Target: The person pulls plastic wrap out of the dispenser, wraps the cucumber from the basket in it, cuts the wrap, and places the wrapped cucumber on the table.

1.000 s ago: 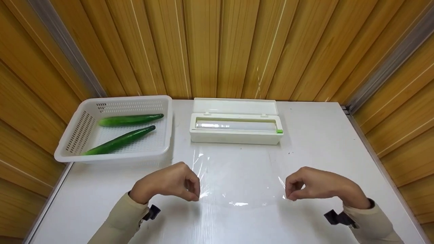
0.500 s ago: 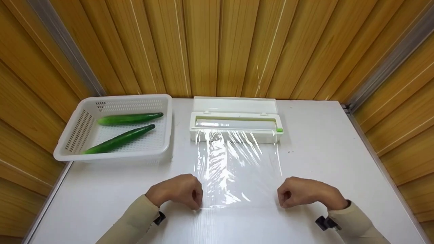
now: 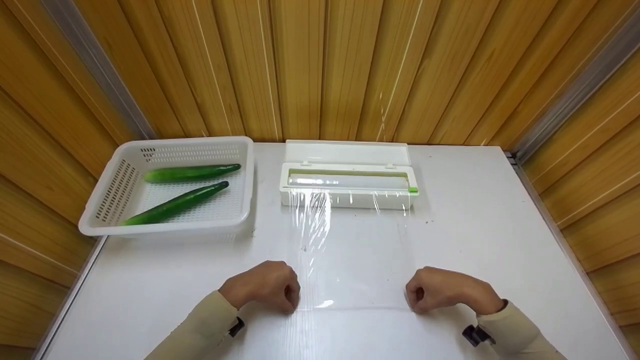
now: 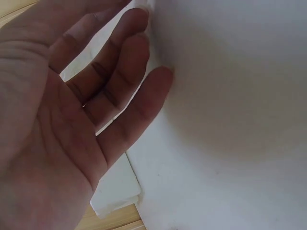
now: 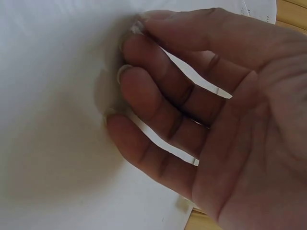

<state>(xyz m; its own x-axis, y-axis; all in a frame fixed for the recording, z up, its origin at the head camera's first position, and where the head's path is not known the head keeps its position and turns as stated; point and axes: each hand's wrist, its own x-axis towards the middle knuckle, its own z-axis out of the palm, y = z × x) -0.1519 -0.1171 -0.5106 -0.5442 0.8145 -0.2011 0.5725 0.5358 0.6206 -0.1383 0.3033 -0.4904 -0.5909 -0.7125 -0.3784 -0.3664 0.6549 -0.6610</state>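
Note:
A sheet of clear cling film (image 3: 357, 260) runs from the white dispenser box (image 3: 350, 201) toward the person, low over the white table. My left hand (image 3: 265, 286) pinches its near left corner, and my right hand (image 3: 442, 289) pinches the near right corner. A crumpled bit of film (image 5: 137, 27) shows between the right thumb and finger in the right wrist view. The left thumb tip and its grip lie out of the left wrist view. Inside the box, whose lid (image 3: 347, 152) is raised, lies the film roll (image 3: 350, 181). A green slider (image 3: 412, 190) sits at its right end.
To the left stands a white perforated basket (image 3: 170, 230) holding two cucumbers, one at the back (image 3: 192, 173) and one in front (image 3: 177, 203). Wood-look panels (image 3: 320, 70) wall the table (image 3: 480, 225) on the back and sides.
Both hands have moved toward the person and a little closer together, the right one more. The film has come down, and its glare now lies mostly near the box.

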